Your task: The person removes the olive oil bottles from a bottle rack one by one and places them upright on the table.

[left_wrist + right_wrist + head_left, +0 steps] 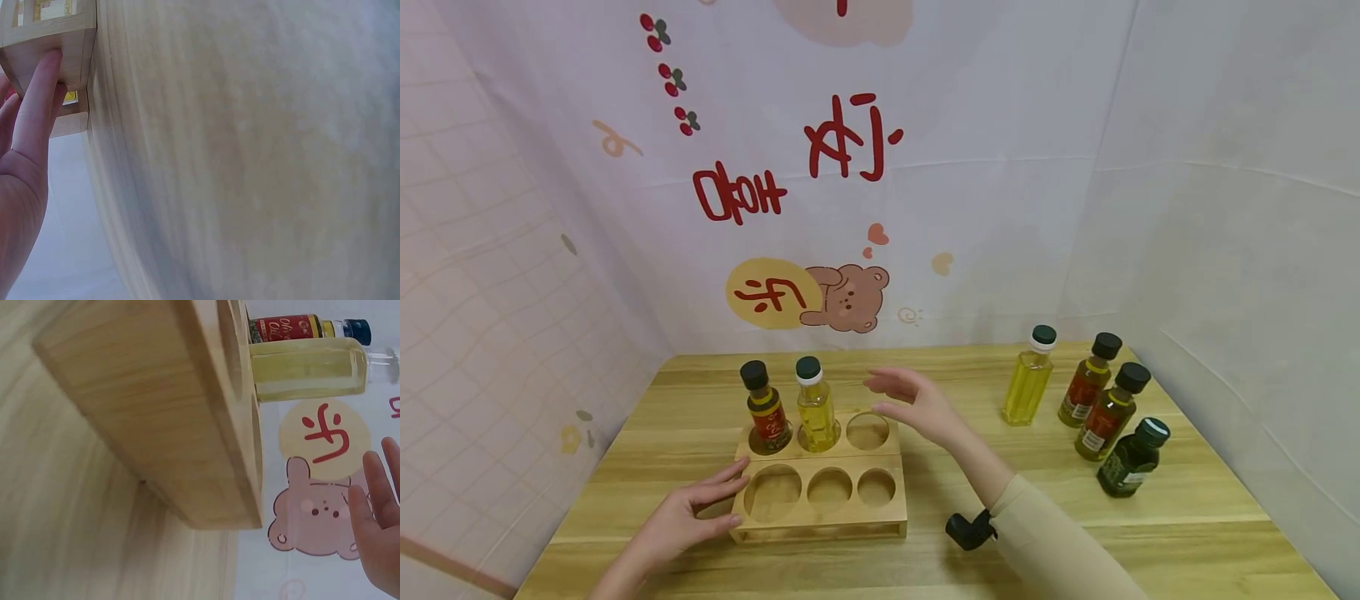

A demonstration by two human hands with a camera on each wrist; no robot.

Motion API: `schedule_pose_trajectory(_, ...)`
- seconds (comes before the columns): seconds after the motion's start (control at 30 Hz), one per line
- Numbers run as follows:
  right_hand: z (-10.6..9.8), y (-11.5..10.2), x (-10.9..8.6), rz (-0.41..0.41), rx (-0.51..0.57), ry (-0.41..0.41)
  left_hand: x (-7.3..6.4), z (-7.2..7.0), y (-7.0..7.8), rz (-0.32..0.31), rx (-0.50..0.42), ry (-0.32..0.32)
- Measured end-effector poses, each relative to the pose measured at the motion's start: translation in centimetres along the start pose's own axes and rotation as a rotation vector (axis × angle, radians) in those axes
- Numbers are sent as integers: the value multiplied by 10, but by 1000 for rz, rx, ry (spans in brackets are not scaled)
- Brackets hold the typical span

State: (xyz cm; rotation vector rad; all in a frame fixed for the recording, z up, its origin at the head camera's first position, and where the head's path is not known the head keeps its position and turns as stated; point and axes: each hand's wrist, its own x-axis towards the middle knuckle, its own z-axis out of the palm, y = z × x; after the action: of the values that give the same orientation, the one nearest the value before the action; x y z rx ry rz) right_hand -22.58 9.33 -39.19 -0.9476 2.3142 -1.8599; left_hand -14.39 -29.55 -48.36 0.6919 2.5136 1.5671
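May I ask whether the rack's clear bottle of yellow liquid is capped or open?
Capped: in the head view, a dark green cap sits atop the clear bottle; how tightly, I cannot tell.

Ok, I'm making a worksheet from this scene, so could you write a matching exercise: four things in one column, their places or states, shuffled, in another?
Things:
1. left hand
2. right hand
3. wooden rack
4. short green bottle

Places or states:
A. in the air, holding nothing
B. on the table, right of the rack
C. touching the rack's side
D. has two bottles standing in it

Pairs: 1-C, 2-A, 3-D, 4-B
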Motion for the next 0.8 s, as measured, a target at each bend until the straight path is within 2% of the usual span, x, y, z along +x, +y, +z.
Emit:
schedule_pose_trajectory(0.23, 10, -6, 19, 12, 38, -71, 0, 0, -1, 8, 4, 2)
schedule_pose_trajectory(0.5, 21, -8, 39, 53, 83, -114, 1, -1, -1, 2, -3, -10)
schedule_pose_trajectory(0.73, 31, 20, 56, 44, 98, -124, 0, -2, -6, 38, -15, -26)
schedule_pose_trajectory(0.8, 33, 22, 59, 47, 107, -122, 0, -2, -6, 44, -16, -26)
